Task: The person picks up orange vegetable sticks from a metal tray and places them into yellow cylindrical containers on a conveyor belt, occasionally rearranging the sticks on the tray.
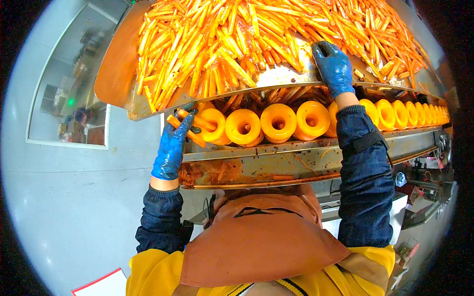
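Observation:
My left hand (173,145), in a blue glove, is closed around several oily orange food sticks (188,130). It is beside the leftmost of the orange funnel-shaped cups (212,124), and one stick points across that cup's mouth. My right hand (332,65), also blue-gloved, lies at the bare metal near the front of the tray (284,77). Its fingers are curled, and what they hold, if anything, is hidden. Around and beyond it a big heap of the same orange sticks (232,37) covers the tray.
The row of cups runs rightward beneath the tray's front edge. Below it, a stained metal ledge (256,167) carries scraps and oil. A brown apron (256,241) covers my front. A wall with a window (74,93) stands left; boxes and equipment are at the far right.

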{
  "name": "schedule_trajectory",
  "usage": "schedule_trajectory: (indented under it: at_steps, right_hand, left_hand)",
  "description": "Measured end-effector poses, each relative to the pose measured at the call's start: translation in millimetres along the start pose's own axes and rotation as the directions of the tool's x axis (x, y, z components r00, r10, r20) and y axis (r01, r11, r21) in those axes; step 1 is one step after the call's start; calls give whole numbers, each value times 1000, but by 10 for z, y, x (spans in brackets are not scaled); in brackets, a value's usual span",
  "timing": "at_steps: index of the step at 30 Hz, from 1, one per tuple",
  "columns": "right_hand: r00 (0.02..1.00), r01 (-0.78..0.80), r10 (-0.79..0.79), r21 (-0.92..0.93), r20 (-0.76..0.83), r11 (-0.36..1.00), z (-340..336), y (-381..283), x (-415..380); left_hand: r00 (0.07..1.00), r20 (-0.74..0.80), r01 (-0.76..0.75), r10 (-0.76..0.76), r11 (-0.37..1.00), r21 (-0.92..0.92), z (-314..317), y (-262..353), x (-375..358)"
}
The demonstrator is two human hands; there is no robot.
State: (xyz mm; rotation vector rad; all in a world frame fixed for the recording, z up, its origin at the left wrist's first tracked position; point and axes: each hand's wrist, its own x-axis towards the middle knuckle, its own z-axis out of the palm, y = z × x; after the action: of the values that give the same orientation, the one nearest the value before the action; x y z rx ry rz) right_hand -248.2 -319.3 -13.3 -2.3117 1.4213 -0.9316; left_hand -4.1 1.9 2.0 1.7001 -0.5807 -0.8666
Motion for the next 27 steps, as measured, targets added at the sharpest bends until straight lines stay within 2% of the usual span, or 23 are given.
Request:
schedule_trajectory:
  at_steps: [4, 6, 7, 8, 10, 12, 14, 15, 17, 18, 20, 22, 23, 24, 25, 26, 27]
  right_hand:
    - [1000, 15, -16, -39, -26, 999, 26, 24, 2]
    - [999, 28, -30, -45, -44, 999, 44, 40, 0]
    - [998, 30, -32, -38, -47, 999, 49, 46, 0]
    - [998, 33, -34, -30, -50, 999, 52, 48, 1]
    - [998, 37, -38, -29, -52, 999, 43, 39, -2]
    - [998, 40, -42, -26, -53, 999, 41, 37, -2]
    - [998, 44, -45, -19, -50, 999, 46, 46, 0]
    - [998, 44, -45, -19, -49, 999, 46, 42, 4]
    - [999, 38, -39, -29, -32, 999, 31, 34, 5]
    - [999, 39, -40, -29, -32, 999, 10, 17, -2]
    - [1000, -2, 3, -44, 6, 999, -26, -26, -10]
    - [1000, 10, -10, -38, -9, 999, 12, 12, 6]
    - [999, 23, -23, -34, -25, 999, 25, 27, 8]
    - [999, 22, -23, -33, -25, 999, 25, 24, 9]
    - [999, 18, -19, -34, -26, 999, 21, 18, 7]
    - [1000, 14, -15, -34, -28, 999, 18, 14, 5]
    - [1000, 15, -16, -35, -27, 999, 15, 12, 7]
  left_hand:
    - [999, -46, -3, 8, 995, 95, -95, -81, 46]
    - [958, -175, -184, 228, 954, 236, -140, -174, 103]
    - [942, -154, -259, 297, 939, 228, -161, -182, 124]
    - [942, -154, -259, 297, 939, 227, -172, -186, 110]
    - [954, -257, -142, 158, 987, 81, -127, -65, 27]
    - [945, -283, -136, 167, 983, 126, -124, -56, 23]
    - [894, -337, -298, 296, 954, 47, -50, -34, 29]
    - [894, -337, -297, 295, 954, 47, -54, -29, 52]
    - [949, -209, -200, 235, 964, 173, -61, -21, 107]
    - [949, -210, -200, 235, 964, 173, -47, -16, 116]
    - [991, -59, -102, 116, 974, 201, -8, 1, 141]
    - [981, -109, -133, 159, 969, 210, -141, -14, 317]
    - [930, -161, -232, 329, 869, 437, -194, 64, 410]
    - [852, -167, -288, 496, 709, 644, -259, 129, 522]
    - [852, -167, -286, 495, 710, 643, -384, 151, 688]
    - [822, -40, -260, 568, 436, 861, -533, 143, 890]
    - [799, 107, -209, 592, 107, 972, -595, 151, 1053]
